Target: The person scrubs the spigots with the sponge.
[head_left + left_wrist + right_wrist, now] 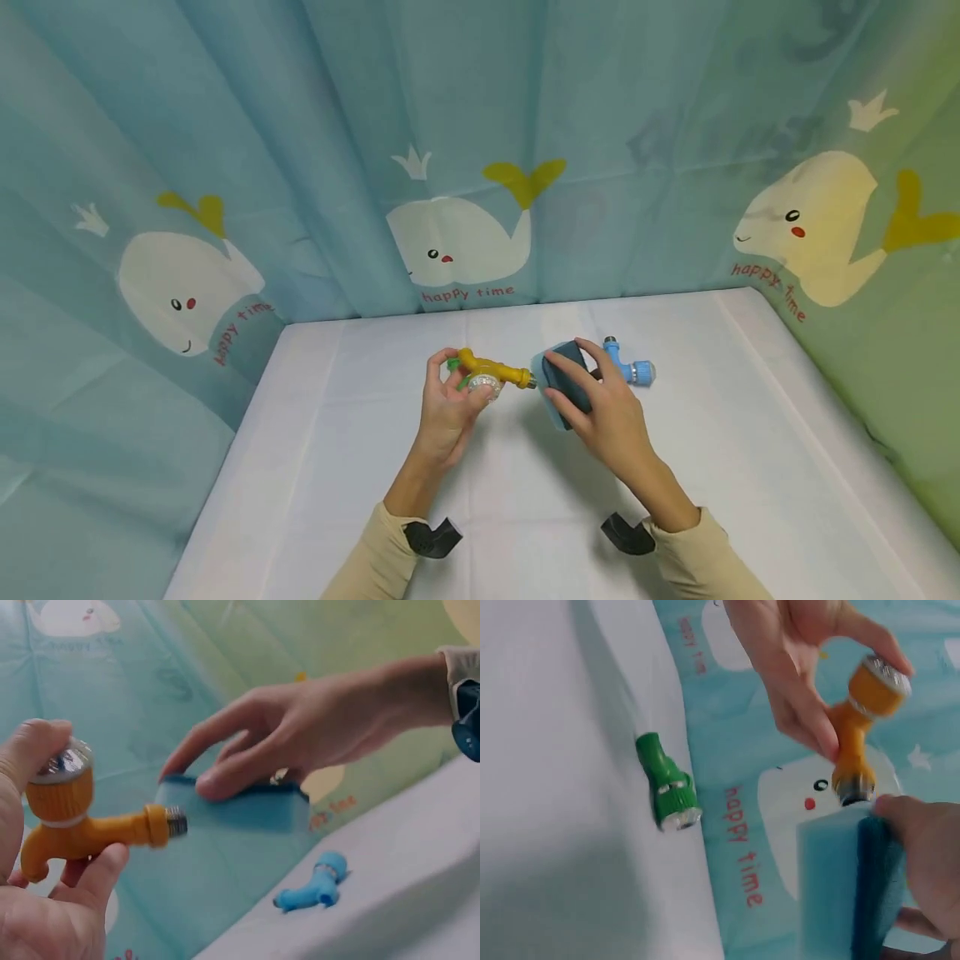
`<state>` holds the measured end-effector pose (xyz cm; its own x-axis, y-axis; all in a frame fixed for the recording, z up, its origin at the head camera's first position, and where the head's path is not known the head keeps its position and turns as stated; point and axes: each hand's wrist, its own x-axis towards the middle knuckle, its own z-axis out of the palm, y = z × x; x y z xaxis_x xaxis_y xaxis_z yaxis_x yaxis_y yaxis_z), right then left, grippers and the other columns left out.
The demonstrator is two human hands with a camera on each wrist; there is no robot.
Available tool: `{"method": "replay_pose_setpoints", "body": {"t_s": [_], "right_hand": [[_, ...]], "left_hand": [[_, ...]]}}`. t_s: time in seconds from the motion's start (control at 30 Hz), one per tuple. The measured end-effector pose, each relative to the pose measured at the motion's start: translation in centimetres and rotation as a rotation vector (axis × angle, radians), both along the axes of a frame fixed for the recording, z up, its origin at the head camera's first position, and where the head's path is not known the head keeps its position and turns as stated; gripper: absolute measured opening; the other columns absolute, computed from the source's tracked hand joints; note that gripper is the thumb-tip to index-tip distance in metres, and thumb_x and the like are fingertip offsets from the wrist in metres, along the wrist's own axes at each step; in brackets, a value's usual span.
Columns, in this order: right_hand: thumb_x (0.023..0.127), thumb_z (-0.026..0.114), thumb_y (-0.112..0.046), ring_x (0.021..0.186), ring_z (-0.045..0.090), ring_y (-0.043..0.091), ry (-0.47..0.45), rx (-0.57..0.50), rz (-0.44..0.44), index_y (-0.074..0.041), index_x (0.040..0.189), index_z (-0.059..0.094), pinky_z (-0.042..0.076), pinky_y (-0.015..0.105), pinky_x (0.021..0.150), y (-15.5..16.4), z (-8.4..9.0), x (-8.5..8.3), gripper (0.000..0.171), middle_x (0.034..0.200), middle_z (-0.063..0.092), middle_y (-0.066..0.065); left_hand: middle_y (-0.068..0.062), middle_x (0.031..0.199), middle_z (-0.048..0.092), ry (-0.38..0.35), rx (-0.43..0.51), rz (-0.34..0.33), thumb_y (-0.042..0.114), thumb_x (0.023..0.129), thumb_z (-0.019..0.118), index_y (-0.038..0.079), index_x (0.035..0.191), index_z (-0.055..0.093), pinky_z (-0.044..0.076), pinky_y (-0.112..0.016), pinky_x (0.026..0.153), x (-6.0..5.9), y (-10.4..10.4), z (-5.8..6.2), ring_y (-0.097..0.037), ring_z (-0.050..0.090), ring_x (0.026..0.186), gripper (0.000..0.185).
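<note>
Yellow plastic makes up the toy tap (491,371) that the left hand (444,412) holds lifted above the white table (750,467); thumb and fingers curl round its body, with the silver cap at the thumb side and the threaded metal end pointing toward 3 o'clock. In the left wrist view that threaded end sits right at the edge of the blue sponge (240,817), apparently touching it. The right hand (600,408) grips this sponge, fingers laid over its dark blue face and thumb underneath, holding it on edge at about 3 o'clock from the tap, also raised off the table.

A blue toy tap (630,367) lies on the table just past the right hand, at roughly 1 o'clock from it. A green toy tap (666,787) lies on the table too, shown plainly by the right wrist camera; from the head view only a bit of green peeks out behind the left hand's fingers. Pale blue curtain (300,167) printed with white whales hangs round the table's far edges at 12 o'clock and both sides
</note>
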<state>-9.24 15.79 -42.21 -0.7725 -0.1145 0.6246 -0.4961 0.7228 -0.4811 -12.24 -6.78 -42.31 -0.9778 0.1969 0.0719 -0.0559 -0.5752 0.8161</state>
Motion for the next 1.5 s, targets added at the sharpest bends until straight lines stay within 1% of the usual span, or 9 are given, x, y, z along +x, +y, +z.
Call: {"method": "replay_pose_setpoints", "body": {"t_s": [0.27, 0.4, 0.57, 0.67, 0.87, 1.0, 1.13, 1.33, 1.5], "right_hand": [[0.084, 0.084, -0.008, 0.109, 0.065, 0.038, 0.005, -0.162, 0.085, -0.016, 0.138, 0.065, 0.061, 0.054, 0.077, 0.0, 0.3, -0.1, 0.058, 0.149, 0.049, 0.019], [0.083, 0.083, -0.003, 0.113, 0.064, 0.037, 0.019, -0.198, 0.042, -0.014, 0.138, 0.065, 0.059, 0.041, 0.07, 0.7, 0.1, -0.2, 0.059, 0.147, 0.052, 0.018], [0.082, 0.082, 0.001, 0.104, 0.066, 0.026, 0.018, -0.246, 0.13, -0.015, 0.141, 0.062, 0.056, 0.021, 0.075, 0.4, 0.3, 0.1, 0.064, 0.15, 0.052, 0.012], [0.083, 0.08, 0.005, 0.097, 0.065, 0.024, -0.028, -0.327, 0.189, -0.012, 0.143, 0.06, 0.057, 0.018, 0.077, -0.2, 0.4, 0.3, 0.065, 0.151, 0.051, 0.012], [0.095, 0.071, 0.001, 0.097, 0.064, 0.018, -0.26, -0.465, 0.182, -0.012, 0.148, 0.052, 0.058, 0.021, 0.077, -0.7, -0.4, 0.4, 0.058, 0.149, 0.051, 0.011], [0.1, 0.062, 0.001, 0.097, 0.065, 0.011, -0.31, -0.572, 0.179, -0.012, 0.151, 0.048, 0.054, 0.018, 0.083, -0.6, -0.5, 0.6, 0.054, 0.151, 0.049, 0.01], [0.104, 0.058, -0.004, 0.107, 0.065, 0.022, -0.34, -0.642, 0.27, -0.011, 0.153, 0.044, 0.054, 0.022, 0.091, -1.1, -0.5, 0.7, 0.051, 0.152, 0.048, 0.013], [0.108, 0.053, -0.015, 0.124, 0.057, 0.04, -0.452, -0.783, 0.193, -0.019, 0.155, 0.043, 0.058, 0.032, 0.088, -1.2, -1.0, 1.1, 0.048, 0.15, 0.049, 0.015], [0.109, 0.052, -0.017, 0.126, 0.056, 0.04, -0.475, -0.811, 0.227, -0.019, 0.157, 0.039, 0.057, 0.042, 0.093, -1.6, -0.6, 1.2, 0.049, 0.153, 0.045, 0.017]], "left_hand": [[-0.018, 0.137, 0.035, -0.025, 0.168, -0.037, 0.011, 0.086, 0.081, 0.007, 0.139, 0.026, 0.048, -0.046, 0.107, -0.3, 0.1, -0.1, -0.037, 0.047, 0.134, 0.076], [-0.021, 0.141, 0.032, -0.051, 0.201, -0.038, 0.019, 0.085, 0.086, 0.006, 0.142, 0.025, 0.048, -0.043, 0.107, -0.2, 0.0, 0.0, -0.034, 0.048, 0.132, 0.085], [-0.02, 0.149, 0.031, -0.062, 0.21, -0.041, 0.01, 0.091, 0.077, 0.004, 0.155, 0.021, 0.047, -0.04, 0.108, -0.3, -0.1, 0.2, -0.033, 0.046, 0.136, 0.085], [-0.019, 0.15, 0.031, -0.057, 0.191, -0.048, 0.004, 0.093, 0.07, 0.001, 0.157, 0.018, 0.046, -0.04, 0.109, -0.3, -0.1, 0.2, -0.031, 0.045, 0.137, 0.083], [-0.022, 0.143, 0.039, 0.019, 0.115, -0.008, -0.001, 0.09, 0.071, 0.002, 0.151, 0.027, 0.051, -0.047, 0.103, 0.2, -0.1, 0.5, -0.034, 0.052, 0.132, 0.076], [-0.023, 0.141, 0.04, 0.08, 0.086, 0.002, -0.003, 0.087, 0.075, 0.004, 0.15, 0.032, 0.053, -0.055, 0.097, 0.5, 0.0, 0.7, -0.039, 0.052, 0.13, 0.076], [-0.023, 0.142, 0.04, 0.117, 0.09, 0.022, 0.004, 0.087, 0.08, 0.005, 0.152, 0.031, 0.053, -0.056, 0.097, 0.7, 0.3, 1.2, -0.041, 0.051, 0.13, 0.081], [-0.023, 0.139, 0.043, 0.204, 0.073, 0.06, 0.011, 0.086, 0.084, 0.002, 0.152, 0.036, 0.054, -0.055, 0.095, 1.1, 0.7, 1.7, -0.038, 0.054, 0.126, 0.082], [-0.022, 0.139, 0.044, 0.33, -0.026, 0.151, 0.01, 0.085, 0.085, -0.004, 0.143, 0.048, 0.056, -0.051, 0.093, 1.2, 0.8, 1.5, -0.038, 0.054, 0.124, 0.07]]}}
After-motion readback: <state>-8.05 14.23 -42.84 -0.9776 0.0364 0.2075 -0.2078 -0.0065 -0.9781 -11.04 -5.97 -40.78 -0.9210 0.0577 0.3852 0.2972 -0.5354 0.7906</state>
